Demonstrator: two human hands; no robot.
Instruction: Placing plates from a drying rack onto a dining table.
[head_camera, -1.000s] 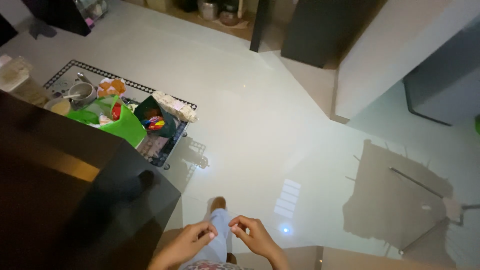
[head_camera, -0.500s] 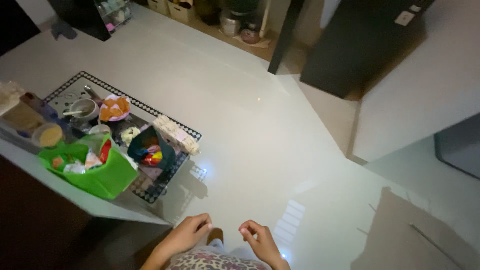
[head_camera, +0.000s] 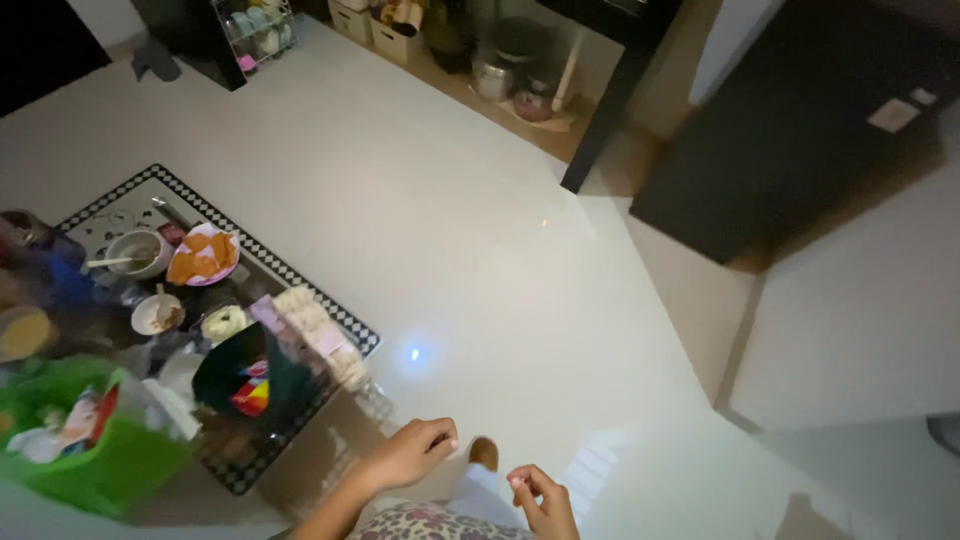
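Observation:
My left hand (head_camera: 412, 452) hangs low in the head view, fingers curled loosely, with nothing in it. My right hand (head_camera: 540, 498) sits just right of it, fingers also curled and bare. Between them I see my foot (head_camera: 484, 452) on the pale glossy floor (head_camera: 480, 260). To the left of my left hand lies a patterned mat (head_camera: 330, 320) with a checkered border, crowded with food. Nearest my left hand on it are a dark open bag (head_camera: 248, 375) with colourful packets and a row of wrapped blocks (head_camera: 320, 335).
A green basket (head_camera: 90, 460) with packets stands at the lower left. Bowls (head_camera: 135, 250) and a plate of orange snacks (head_camera: 205, 255) sit on the mat. A dark table leg (head_camera: 605, 110), pots (head_camera: 495, 70) and a dark cabinet (head_camera: 800, 130) stand at the far side.
The view has swung left and forward; the dark surface at the left is gone. The mat has come closer and lower. My hands have drifted apart, the left one now higher.

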